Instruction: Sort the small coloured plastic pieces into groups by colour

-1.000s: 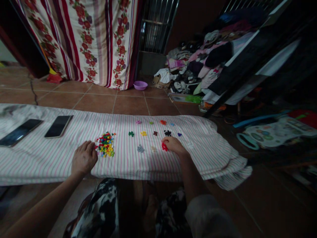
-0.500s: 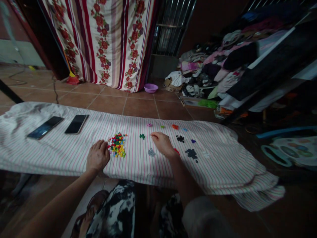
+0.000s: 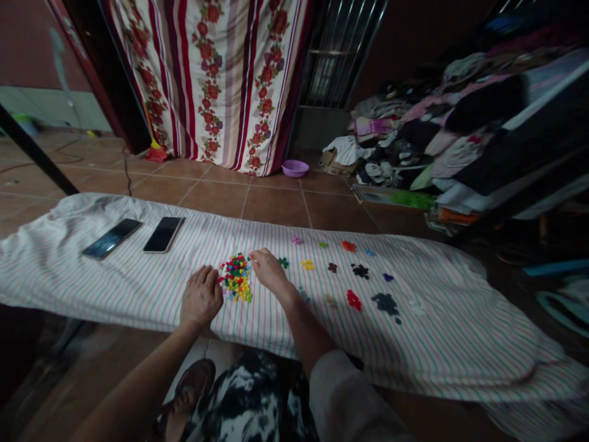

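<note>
A mixed pile of small coloured pieces (image 3: 237, 279) lies on the striped cloth (image 3: 257, 325). My left hand (image 3: 201, 294) rests flat at the pile's left edge, fingers stretched out. At the upper right edge of the pile, my right hand (image 3: 268, 269) has its fingertips pinched together; what they hold, if anything, is too small to name. Right of it are single-colour groups: green (image 3: 283, 263), yellow (image 3: 307, 264), brown (image 3: 332, 267), black (image 3: 360, 271), red (image 3: 353, 299) and dark grey (image 3: 385, 304). A light grey group (image 3: 304, 294) is partly behind my right wrist.
Two phones (image 3: 113, 238) (image 3: 163, 234) lie on the cloth's left part. Beyond the cloth are a floral curtain (image 3: 234, 86), a purple basin (image 3: 295, 168) and a heap of clothes (image 3: 396, 135). A dark pole (image 3: 39, 150) stands at the left.
My right hand has moved left, from among the sorted groups to the mixed pile, uncovering the yellow and brown groups. My left hand stays beside the pile. The view has shifted.
</note>
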The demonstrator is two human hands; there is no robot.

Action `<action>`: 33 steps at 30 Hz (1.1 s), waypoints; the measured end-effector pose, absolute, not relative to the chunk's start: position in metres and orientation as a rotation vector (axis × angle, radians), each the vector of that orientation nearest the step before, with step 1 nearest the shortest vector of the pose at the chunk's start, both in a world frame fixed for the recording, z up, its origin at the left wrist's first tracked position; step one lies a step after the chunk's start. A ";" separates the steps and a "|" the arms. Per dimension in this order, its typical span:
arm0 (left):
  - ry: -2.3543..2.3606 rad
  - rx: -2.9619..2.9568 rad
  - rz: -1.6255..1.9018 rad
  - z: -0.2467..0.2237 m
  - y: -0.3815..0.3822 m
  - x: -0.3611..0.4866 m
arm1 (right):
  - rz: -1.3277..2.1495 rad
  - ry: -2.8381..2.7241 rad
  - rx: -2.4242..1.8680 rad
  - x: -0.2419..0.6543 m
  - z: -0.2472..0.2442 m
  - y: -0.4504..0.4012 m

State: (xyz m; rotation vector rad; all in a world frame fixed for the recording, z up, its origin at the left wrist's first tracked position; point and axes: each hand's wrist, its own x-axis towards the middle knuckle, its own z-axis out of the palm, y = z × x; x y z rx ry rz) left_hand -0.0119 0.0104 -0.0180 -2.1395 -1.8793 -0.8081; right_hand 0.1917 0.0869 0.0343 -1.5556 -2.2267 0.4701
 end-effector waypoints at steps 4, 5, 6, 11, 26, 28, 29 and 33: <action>-1.881 -2.130 -0.819 -0.017 0.010 -0.010 | 0.482 -2.231 -1.631 0.180 0.034 0.089; -1.879 -2.129 -0.819 -0.017 0.010 -0.010 | 0.491 -2.234 -1.639 0.178 0.034 0.089; -1.878 -2.126 -0.818 -0.017 0.010 -0.009 | 0.503 -2.238 -1.638 0.177 0.035 0.088; -1.900 -2.129 -0.820 -0.015 0.009 -0.009 | 0.525 -2.259 -1.573 0.177 0.035 0.088; -1.876 -2.125 -0.753 -0.014 0.009 -0.009 | 0.484 -2.313 -1.447 0.166 0.026 0.089; -1.875 -2.122 -0.741 -0.014 0.009 -0.009 | 0.481 -2.302 -1.443 0.166 0.025 0.089; -1.874 -2.119 -0.738 -0.015 0.009 -0.009 | 0.474 -2.295 -1.441 0.165 0.025 0.090; -1.871 -2.116 -0.745 -0.015 0.009 -0.009 | 0.444 -2.286 -1.426 0.165 0.024 0.089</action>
